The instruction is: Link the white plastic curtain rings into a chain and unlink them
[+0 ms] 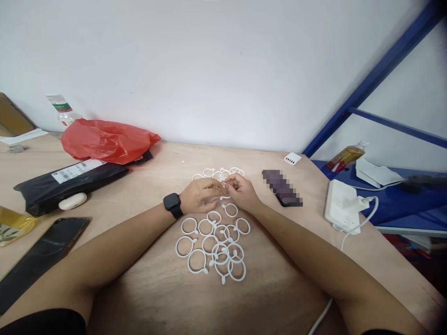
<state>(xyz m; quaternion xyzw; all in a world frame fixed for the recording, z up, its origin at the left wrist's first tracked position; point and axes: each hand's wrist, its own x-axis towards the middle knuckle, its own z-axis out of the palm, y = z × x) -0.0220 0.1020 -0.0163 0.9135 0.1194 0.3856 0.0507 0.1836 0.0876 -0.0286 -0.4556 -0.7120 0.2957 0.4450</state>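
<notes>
A small whitish piece [224, 190] shows right at the grip, between the facing fingertips of both hands, low over the surface [146, 284]; it is too small and too covered to name. The left hand [200, 194] lies palm down with its fingers bent and its thumb nearer the wearer; the right hand [241, 190] brings thumb and forefinger close together in a fine pinch. Whether either grip has firm hold of the piece, I cannot tell.

Such small work looks best done as it is set up here: forearms resting low, one grip steadying while the other makes short, light turns. Too hard a squeeze could flick a light piece away.

Just on the wearer's side of the grip lies a loose ring [237, 211], and beyond that, nearer the body, a cluster of tabbed white rings [223, 250], many overlapping; lifting one by its tab would probably disturb the others least. More rings [221, 175] lie just past the fingertips, so the knuckles need care there. Right of the grip, well apart, is a phone [282, 187].
</notes>
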